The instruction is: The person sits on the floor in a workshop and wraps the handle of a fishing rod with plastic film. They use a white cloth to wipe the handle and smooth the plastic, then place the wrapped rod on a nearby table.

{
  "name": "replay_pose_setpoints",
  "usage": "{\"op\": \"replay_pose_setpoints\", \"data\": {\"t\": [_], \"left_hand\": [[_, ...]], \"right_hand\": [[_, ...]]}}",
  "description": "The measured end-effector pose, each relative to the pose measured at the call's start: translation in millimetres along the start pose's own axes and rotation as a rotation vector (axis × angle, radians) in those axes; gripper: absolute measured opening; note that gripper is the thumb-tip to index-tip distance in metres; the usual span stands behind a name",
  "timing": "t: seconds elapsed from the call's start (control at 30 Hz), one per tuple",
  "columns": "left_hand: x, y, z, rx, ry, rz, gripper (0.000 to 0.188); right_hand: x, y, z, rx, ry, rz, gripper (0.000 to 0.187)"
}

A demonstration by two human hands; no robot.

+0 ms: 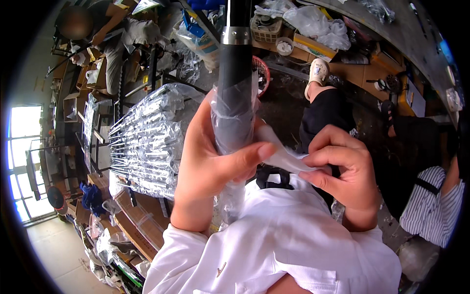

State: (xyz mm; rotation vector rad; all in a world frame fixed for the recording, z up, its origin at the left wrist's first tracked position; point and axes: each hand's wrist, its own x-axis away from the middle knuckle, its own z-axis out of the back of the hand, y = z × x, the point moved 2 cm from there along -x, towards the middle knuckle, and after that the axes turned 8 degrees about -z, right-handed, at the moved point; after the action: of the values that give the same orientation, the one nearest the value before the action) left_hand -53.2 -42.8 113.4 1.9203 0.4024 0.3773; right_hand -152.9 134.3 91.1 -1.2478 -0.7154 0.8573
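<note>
Gripping black pole (235, 63) in your left hand (208, 159), thumb across front; your right hand (345, 169) pinches film strip (282, 156) beside it. Pole sits before your white shirt (289, 220). Likely best: pull film gently, flat, snug.

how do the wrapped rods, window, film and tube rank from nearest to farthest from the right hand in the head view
1. Film: pinched in the right hand's fingertips.
2. Tube: just left of it, gripped by the left hand.
3. Wrapped rods: left, beyond the tube.
4. Window: far left edge.
</note>
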Motion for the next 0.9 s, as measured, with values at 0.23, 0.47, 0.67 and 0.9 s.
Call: {"op": "replay_pose_setpoints", "data": {"t": [0.23,0.47,0.67,0.9], "left_hand": [[-4,-10,-1,0.050,-0.134,-0.144,0.053],[5,-19,-9,0.169,-0.154,0.036,0.053],[6,-15,-18,0.165,-0.175,0.072,0.045],[14,-27,-12,0.033,-0.259,-0.073,0.035]], "right_hand": [[-19,0,6,-0.312,0.223,-0.010,0.017],[-32,-1,4,0.046,0.602,0.421,0.023],[-32,-17,3,0.480,0.589,0.682,0.021],[-28,-9,-4,0.267,0.497,0.654,0.021]]}}
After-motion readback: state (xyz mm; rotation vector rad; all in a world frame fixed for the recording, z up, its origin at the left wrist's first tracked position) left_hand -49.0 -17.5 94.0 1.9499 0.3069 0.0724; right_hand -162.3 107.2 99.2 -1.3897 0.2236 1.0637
